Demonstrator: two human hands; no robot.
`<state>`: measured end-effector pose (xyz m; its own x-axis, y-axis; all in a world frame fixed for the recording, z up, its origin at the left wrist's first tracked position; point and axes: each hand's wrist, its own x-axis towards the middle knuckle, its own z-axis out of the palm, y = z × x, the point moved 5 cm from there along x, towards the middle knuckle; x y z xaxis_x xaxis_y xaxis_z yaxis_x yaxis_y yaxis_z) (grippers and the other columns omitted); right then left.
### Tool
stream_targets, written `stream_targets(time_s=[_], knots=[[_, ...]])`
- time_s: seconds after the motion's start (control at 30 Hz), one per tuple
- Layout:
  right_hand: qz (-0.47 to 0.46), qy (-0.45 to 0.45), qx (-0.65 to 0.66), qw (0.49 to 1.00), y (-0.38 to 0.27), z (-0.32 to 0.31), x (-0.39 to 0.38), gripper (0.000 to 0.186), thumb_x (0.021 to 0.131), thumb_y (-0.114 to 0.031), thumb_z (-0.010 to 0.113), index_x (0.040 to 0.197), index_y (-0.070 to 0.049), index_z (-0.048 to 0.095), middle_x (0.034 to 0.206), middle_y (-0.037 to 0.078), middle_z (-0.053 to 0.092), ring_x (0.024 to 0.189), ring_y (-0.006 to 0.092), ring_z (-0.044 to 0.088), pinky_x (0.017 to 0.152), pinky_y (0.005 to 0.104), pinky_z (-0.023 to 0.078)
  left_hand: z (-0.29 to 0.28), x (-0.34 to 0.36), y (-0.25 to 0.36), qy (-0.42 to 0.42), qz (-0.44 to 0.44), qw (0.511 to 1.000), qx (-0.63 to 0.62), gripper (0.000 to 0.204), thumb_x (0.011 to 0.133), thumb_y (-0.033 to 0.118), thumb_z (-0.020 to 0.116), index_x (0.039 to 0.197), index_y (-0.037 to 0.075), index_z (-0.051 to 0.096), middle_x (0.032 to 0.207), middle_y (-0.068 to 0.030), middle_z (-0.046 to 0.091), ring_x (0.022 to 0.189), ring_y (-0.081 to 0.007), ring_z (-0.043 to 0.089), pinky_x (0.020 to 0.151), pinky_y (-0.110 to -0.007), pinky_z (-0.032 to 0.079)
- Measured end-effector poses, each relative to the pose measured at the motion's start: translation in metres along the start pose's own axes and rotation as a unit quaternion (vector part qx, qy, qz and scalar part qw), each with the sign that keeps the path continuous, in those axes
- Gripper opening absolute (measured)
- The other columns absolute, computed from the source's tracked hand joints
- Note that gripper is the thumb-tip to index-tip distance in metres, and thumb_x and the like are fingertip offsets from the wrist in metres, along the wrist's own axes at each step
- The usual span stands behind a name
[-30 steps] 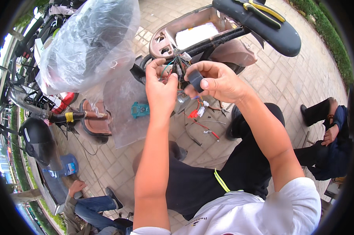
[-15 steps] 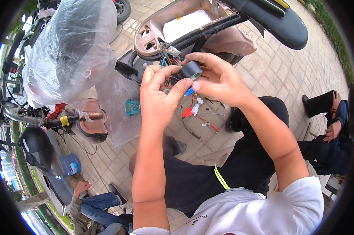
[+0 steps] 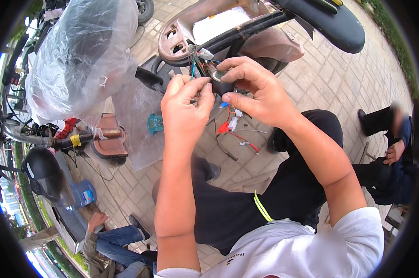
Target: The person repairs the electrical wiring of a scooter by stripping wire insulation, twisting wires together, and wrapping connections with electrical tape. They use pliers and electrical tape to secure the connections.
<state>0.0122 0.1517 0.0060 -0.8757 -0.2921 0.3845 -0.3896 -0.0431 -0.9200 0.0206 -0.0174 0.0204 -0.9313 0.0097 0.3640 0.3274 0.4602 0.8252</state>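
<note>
Hands [image 3: 267,96] at tape roll [image 3: 223,88], black, round, pale inside

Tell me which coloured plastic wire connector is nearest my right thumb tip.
The small blue plastic connector, just below the thumb tip of your right hand; the red plastic connector and white plastic connectors show lower, farther away.

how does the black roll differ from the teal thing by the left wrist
Colour: the roll is black, the teal thing blue-green. Shape: the roll is round, the teal thing blocky. Place: the right hand holds the roll up, while the teal thing lies lower, held by neither hand. Both appear close to the left hand.
</note>
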Motion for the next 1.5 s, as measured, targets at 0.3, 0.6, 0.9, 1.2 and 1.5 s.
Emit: stream_targets(time_s=[0.3, 0.6, 0.9, 1.2, 1.5], knots=[[-0.050, -0.009, -0.107, 0.993, -0.010, 0.003, 0.003, 0.027, 0.075, 0.003, 0.077, 0.098, -0.002, 0.065, 0.115, 0.010, 0.063, 0.108, 0.0218, 0.064, 0.086, 0.0314, 0.053, 0.005, 0.001, 0.004, 0.038, 0.111, 0.987, 0.106, 0.010, 0.078, -0.001, 0.068, 0.087, 0.001, 0.063, 0.085, -0.0075, 0.054, 0.075, -0.0181, 0.054, 0.067, -0.030, 0.044], [0.124, -0.053, 0.197, 0.971, 0.007, -0.002, 0.001, 0.027, 0.081, 0.005, 0.075, 0.106, 0.002, 0.063, 0.125, 0.013, 0.061, 0.106, 0.0197, 0.064, 0.091, 0.0316, 0.054, 0.005, 0.003, -0.013, -0.030, -0.079, 0.984, -0.156, 0.007, 0.075, -0.006, 0.058, 0.078, 0.000, 0.058, 0.083, -0.0032, 0.051, 0.072, -0.0118, 0.048, 0.066, -0.026, 0.041], [0.186, -0.072, 0.450, 0.871, 0.029, 0.012, 0.004, 0.031, 0.083, 0.002, 0.076, 0.111, 0.002, 0.061, 0.130, 0.021, 0.058, 0.112, 0.0276, 0.064, 0.097, 0.0423, 0.056, 0.010, 0.000, -0.033, -0.097, -0.232, 0.832, -0.494, 0.012, 0.080, 0.011, 0.059, 0.090, 0.005, 0.059, 0.091, -0.0024, 0.057, 0.083, -0.0140, 0.051, 0.080, -0.031, 0.040], [0.180, -0.075, 0.425, 0.884, 0.010, 0.008, 0.006, 0.039, 0.089, -0.006, 0.072, 0.123, 0.007, 0.058, 0.121, 0.016, 0.065, 0.106, 0.0239, 0.067, 0.093, 0.0378, 0.057, -0.009, 0.008, -0.034, -0.026, -0.224, 0.925, -0.307, 0.024, 0.099, 0.024, 0.063, 0.111, 0.004, 0.058, 0.094, -0.0015, 0.062, 0.085, -0.0091, 0.056, 0.077, -0.026, 0.042], [0.199, -0.031, 0.316, 0.927, 0.041, 0.035, 0.022, 0.031, 0.097, -0.014, 0.063, 0.122, 0.002, 0.054, 0.116, 0.011, 0.063, 0.110, 0.0216, 0.064, 0.095, 0.0385, 0.054, -0.010, 0.018, -0.049, 0.070, -0.219, 0.932, -0.279, 0.014, 0.096, 0.017, 0.068, 0.101, 0.005, 0.064, 0.084, -0.0007, 0.065, 0.072, -0.0086, 0.056, 0.068, -0.025, 0.045]])
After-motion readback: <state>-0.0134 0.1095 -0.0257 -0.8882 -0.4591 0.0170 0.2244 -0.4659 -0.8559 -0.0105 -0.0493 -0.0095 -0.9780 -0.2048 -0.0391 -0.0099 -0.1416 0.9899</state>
